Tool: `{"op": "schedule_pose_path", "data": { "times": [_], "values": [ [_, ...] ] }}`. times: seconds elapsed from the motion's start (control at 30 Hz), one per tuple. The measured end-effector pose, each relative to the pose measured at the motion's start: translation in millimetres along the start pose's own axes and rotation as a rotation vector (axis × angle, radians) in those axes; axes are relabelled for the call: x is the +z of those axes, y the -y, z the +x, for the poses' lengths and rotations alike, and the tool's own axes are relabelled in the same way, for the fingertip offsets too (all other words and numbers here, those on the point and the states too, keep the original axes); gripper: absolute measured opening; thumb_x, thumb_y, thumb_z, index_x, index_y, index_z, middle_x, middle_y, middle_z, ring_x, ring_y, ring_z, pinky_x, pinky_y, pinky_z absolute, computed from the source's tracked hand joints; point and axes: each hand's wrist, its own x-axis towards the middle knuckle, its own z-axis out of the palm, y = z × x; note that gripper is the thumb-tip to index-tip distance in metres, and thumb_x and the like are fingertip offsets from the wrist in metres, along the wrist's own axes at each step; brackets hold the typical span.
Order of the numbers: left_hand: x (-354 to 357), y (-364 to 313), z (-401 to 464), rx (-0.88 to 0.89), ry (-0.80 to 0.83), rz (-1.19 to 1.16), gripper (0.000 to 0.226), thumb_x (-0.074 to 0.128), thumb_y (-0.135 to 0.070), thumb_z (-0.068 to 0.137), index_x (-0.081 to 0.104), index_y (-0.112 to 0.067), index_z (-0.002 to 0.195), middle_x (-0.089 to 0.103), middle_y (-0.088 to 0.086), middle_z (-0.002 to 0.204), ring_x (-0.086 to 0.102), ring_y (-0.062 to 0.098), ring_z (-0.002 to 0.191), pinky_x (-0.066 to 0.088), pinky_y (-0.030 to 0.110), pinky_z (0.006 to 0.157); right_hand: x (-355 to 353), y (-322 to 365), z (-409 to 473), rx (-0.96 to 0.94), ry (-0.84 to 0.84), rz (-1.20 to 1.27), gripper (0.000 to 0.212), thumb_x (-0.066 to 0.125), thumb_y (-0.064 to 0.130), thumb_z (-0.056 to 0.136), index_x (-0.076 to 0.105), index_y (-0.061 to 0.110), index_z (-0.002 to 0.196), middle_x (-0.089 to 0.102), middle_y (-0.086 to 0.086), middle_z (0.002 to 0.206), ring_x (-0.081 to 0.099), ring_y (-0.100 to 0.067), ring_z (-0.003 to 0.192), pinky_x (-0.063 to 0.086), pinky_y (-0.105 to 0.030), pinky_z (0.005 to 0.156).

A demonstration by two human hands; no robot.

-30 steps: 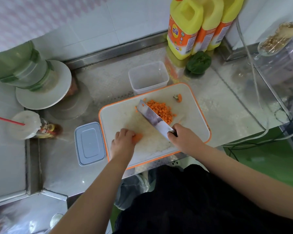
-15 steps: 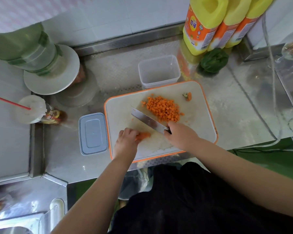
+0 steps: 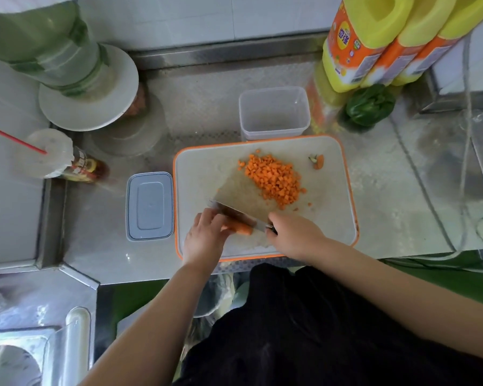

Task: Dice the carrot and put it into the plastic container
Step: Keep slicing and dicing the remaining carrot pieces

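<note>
- Black fabric of our clothing (image 3: 304,330) fills the nearest part of the view, with both bare forearms reaching forward over it to the counter.
- Our left hand (image 3: 204,240) rests on the near left of the cutting board (image 3: 201,174), fingers curled down onto the uncut carrot piece (image 3: 240,228), pinning it in place.
- Our right hand (image 3: 296,236) is wrapped around the handle of the cleaver (image 3: 237,211); the blade lies across the carrot piece just beside the left fingertips, and its broad face looks blurred.
- Farther along the board, the diced carrot (image 3: 273,179) lies heaped right of centre, a few stray cubes scattered around it.
- Near the board's far right corner sits the carrot top (image 3: 318,161), apart from the heap.
- Left of the board, touching its orange rim, the grey lid (image 3: 149,204) lies flat on the steel counter (image 3: 388,196).
- Beyond the board's far edge stands the plastic container (image 3: 273,132), clear and with no carrot inside.
- To its right sits a green pepper (image 3: 370,105), and behind that three yellow bottles (image 3: 374,37) stand against the tiled wall.
- Far left, a lidded cup (image 3: 45,151) with a red straw, and a green appliance on a white round base (image 3: 87,87).
</note>
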Motion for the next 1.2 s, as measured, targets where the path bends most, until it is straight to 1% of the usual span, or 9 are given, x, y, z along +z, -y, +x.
{"op": "schedule_pose_path", "data": {
  "times": [0.17, 0.27, 0.37, 0.47, 0.53, 0.7, 0.87, 1.0, 1.2],
  "values": [
    [5, 4, -1, 0.005, -0.017, 0.018, 0.011, 0.075, -0.023, 0.080, 0.069, -0.015, 0.086, 0.060, 0.003, 0.103, 0.052, 0.026, 0.103, 0.053, 0.040, 0.067, -2, 1, 0, -0.011, 0.003, -0.011, 0.019, 0.043, 0.031, 0.097, 0.042, 0.016, 0.085, 0.047, -0.001, 0.069, 0.043, -0.018, 0.057, 0.030, -0.033, 0.049],
    [15, 7, -8, 0.195, -0.165, 0.113, 0.017, 0.074, -0.021, 0.078, 0.061, -0.017, 0.089, 0.058, 0.004, 0.097, 0.048, 0.026, 0.092, 0.052, 0.038, 0.057, -4, 3, 1, -0.017, 0.015, -0.021, 0.018, 0.042, 0.031, 0.097, 0.041, 0.016, 0.086, 0.049, -0.002, 0.070, 0.046, -0.021, 0.058, 0.032, -0.034, 0.051],
    [25, 4, -13, 0.369, -0.193, 0.130, 0.011, 0.064, -0.025, 0.086, 0.062, -0.016, 0.092, 0.059, 0.002, 0.096, 0.049, 0.024, 0.089, 0.052, 0.038, 0.067, -4, 5, 2, -0.019, 0.009, -0.047, 0.019, 0.041, 0.033, 0.098, 0.039, 0.017, 0.089, 0.050, -0.002, 0.069, 0.048, -0.022, 0.058, 0.033, -0.035, 0.050],
    [27, -3, -14, 0.315, -0.208, 0.069, 0.017, 0.056, -0.030, 0.090, 0.068, -0.017, 0.089, 0.062, 0.000, 0.094, 0.053, 0.022, 0.089, 0.052, 0.035, 0.070, -3, 5, 1, -0.032, -0.008, -0.076, 0.020, 0.040, 0.034, 0.099, 0.040, 0.017, 0.089, 0.050, -0.003, 0.069, 0.051, -0.024, 0.062, 0.038, -0.037, 0.052],
    [27, -4, -13, 0.295, -0.210, 0.012, 0.010, 0.057, -0.023, 0.089, 0.066, -0.022, 0.091, 0.062, -0.001, 0.094, 0.053, 0.022, 0.089, 0.052, 0.034, 0.070, -3, 5, -1, -0.043, -0.010, -0.087, 0.024, 0.037, 0.035, 0.101, 0.039, 0.017, 0.084, 0.046, -0.002, 0.066, 0.047, -0.022, 0.058, 0.035, -0.035, 0.052],
    [31, -2, -12, 0.298, -0.276, -0.030, 0.020, 0.063, -0.008, 0.080, 0.061, -0.023, 0.092, 0.062, 0.000, 0.091, 0.050, 0.021, 0.085, 0.046, 0.030, 0.066, -8, 8, -8, -0.096, -0.001, -0.136, 0.030, 0.035, 0.035, 0.102, 0.040, 0.015, 0.081, 0.042, 0.000, 0.062, 0.038, -0.016, 0.051, 0.026, -0.033, 0.046],
    [37, -4, -14, 0.188, -0.320, -0.088, 0.009, 0.065, -0.011, 0.086, 0.074, -0.013, 0.085, 0.068, 0.000, 0.093, 0.052, 0.020, 0.085, 0.046, 0.026, 0.072, -9, 12, -10, -0.086, 0.024, -0.166, 0.028, 0.036, 0.032, 0.102, 0.039, 0.014, 0.081, 0.042, 0.001, 0.063, 0.038, -0.017, 0.053, 0.025, -0.031, 0.045],
    [39, -4, -16, 0.132, -0.309, -0.133, 0.015, 0.061, -0.018, 0.090, 0.074, -0.014, 0.084, 0.069, -0.002, 0.095, 0.053, 0.019, 0.086, 0.045, 0.025, 0.073, -8, 18, -3, -0.077, 0.022, -0.236, 0.025, 0.042, 0.014, 0.099, 0.034, 0.014, 0.075, 0.052, 0.000, 0.070, 0.041, -0.016, 0.052, 0.028, -0.029, 0.045],
    [38, -5, -16, 0.120, -0.309, -0.145, 0.021, 0.056, -0.022, 0.091, 0.074, -0.015, 0.083, 0.068, -0.002, 0.093, 0.054, 0.019, 0.087, 0.046, 0.026, 0.072, -8, 29, 5, -0.043, 0.073, -0.313, 0.009, 0.044, 0.002, 0.096, 0.050, 0.005, 0.102, 0.039, -0.002, 0.062, 0.036, -0.016, 0.051, 0.023, -0.029, 0.043]
  ]
}}
